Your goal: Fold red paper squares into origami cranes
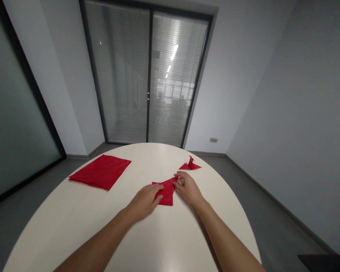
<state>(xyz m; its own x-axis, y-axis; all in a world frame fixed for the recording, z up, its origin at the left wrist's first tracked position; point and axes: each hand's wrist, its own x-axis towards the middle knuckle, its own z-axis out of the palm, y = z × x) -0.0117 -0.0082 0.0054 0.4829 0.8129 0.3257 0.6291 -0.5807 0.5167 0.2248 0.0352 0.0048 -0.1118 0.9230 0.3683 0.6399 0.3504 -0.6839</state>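
Note:
A small red piece of folded paper lies on the table between my hands. My left hand rests on its left side, fingers spread over the sheet and pressing it down. At the upper right corner, my right hand pinches the paper's edge between thumb and fingers, that corner partly hidden by the fingertips. Just beyond the right hand stands a red origami crane with its wings spread. Farther left, a larger stack of red paper lies flat.
The round white table has its curved edge close on the left, right and far sides. Behind it are a glass partition with blinds and grey walls. A dark object shows at the lower right corner.

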